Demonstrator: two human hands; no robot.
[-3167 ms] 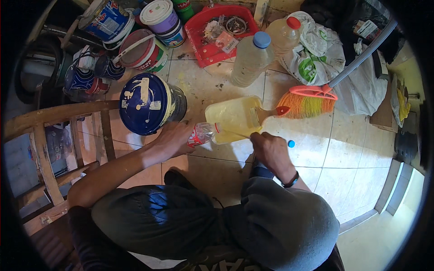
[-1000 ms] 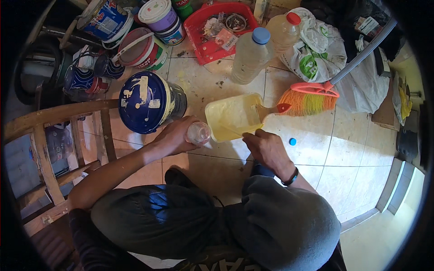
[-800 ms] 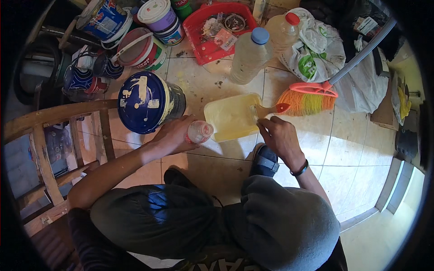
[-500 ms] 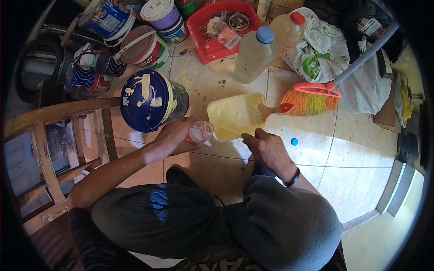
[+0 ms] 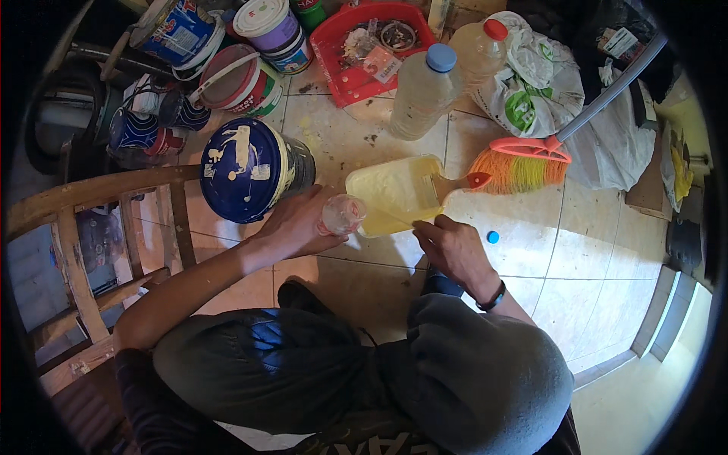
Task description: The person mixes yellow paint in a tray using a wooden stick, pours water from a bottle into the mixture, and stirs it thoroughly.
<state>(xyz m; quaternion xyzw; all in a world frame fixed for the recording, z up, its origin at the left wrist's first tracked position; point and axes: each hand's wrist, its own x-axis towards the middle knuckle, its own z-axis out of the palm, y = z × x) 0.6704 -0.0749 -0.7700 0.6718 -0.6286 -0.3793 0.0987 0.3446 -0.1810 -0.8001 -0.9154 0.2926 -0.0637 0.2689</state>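
In the head view my left hand (image 5: 292,227) is wrapped round a small clear plastic bottle (image 5: 341,214), open neck tilted up, just left of a yellowish tray (image 5: 383,189) containing pale liquid. My right hand (image 5: 455,254) pinches a thin pale stick (image 5: 402,221) over the tray's near right part. A wooden-handled paintbrush (image 5: 455,184) rests in the tray. A blue-lidded paint bucket (image 5: 239,167) stands left of the tray, and a small blue cap (image 5: 493,236) lies on the tiles to the right.
Two large bottles (image 5: 421,102) stand behind the tray. Further back are a red dustpan (image 5: 341,72) and several paint buckets (image 5: 277,53). An orange broom head (image 5: 523,171) and plastic bags (image 5: 607,155) are at right, a wooden chair (image 5: 72,280) at left.
The bottle, lying nearly horizontal toward the tray earlier, is now tilted upward. My right hand shifted right to the tray's edge briefly, then back left; it is now slightly right of half a second ago.
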